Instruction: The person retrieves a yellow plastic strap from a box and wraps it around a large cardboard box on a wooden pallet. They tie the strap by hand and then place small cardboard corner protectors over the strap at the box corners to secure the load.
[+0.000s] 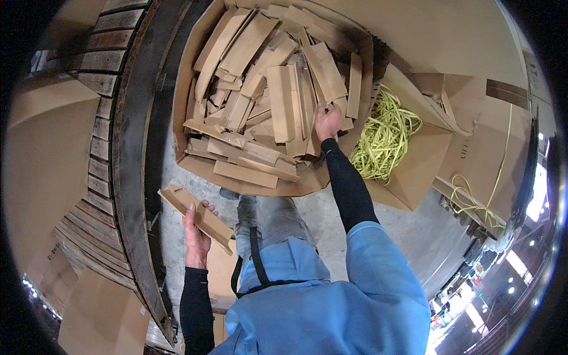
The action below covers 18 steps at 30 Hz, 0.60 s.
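My left hand (197,233) is closed around a folded brown cardboard strip (198,208), held outside the near left side of a big cardboard box (242,184). Inside this box lies a loose heap of similar cardboard pieces (280,103), some flat and some folded lengthwise. My right hand (329,122) reaches over the box's right part, its fingers curled and pinching at the near end of a long cardboard strip (313,65). That strip rests on the heap and slants away from me. Part of the grip is hidden by the hand itself.
To the right, an open carton (414,155) holds tangled yellow-green strapping (386,133). Further right stands a large strapped carton (488,154). On my left runs a dark metal rail (131,136) beside wooden slats (102,148), with more cartons beyond. Concrete floor (414,236) shows around my legs.
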{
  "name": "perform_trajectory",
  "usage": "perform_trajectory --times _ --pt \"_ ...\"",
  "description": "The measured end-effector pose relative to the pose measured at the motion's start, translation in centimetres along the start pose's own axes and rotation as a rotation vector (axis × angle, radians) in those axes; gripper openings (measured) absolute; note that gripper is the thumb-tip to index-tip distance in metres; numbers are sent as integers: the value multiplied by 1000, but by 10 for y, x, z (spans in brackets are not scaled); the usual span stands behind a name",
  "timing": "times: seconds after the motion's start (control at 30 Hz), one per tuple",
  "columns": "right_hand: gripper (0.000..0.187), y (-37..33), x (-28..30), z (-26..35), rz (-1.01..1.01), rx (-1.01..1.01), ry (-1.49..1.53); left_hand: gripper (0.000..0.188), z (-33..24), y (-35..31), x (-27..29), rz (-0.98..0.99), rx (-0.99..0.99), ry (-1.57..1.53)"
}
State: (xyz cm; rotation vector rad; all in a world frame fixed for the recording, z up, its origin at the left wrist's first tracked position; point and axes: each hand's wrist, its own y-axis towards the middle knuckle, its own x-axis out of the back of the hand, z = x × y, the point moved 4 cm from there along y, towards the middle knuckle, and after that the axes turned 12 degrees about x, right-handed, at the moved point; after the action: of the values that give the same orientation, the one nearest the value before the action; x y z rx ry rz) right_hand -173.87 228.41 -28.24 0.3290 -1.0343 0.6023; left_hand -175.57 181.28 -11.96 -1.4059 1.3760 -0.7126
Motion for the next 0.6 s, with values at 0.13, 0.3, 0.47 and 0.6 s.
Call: perform_trajectory --times 0.13,0.3,0.47,0.6 --pt "29 -2 30 25 41 66 296 51 4 -1 -14 1 -48 51" --pt "26 -73 91 81 161 -219 923 45 1 7 -59 100 -116 45" --pt "26 -174 134 148 393 259 827 56 -6 33 -100 149 -120 8" --pt "29 -203 140 179 510 784 611 68 -13 45 -102 279 -125 -221"
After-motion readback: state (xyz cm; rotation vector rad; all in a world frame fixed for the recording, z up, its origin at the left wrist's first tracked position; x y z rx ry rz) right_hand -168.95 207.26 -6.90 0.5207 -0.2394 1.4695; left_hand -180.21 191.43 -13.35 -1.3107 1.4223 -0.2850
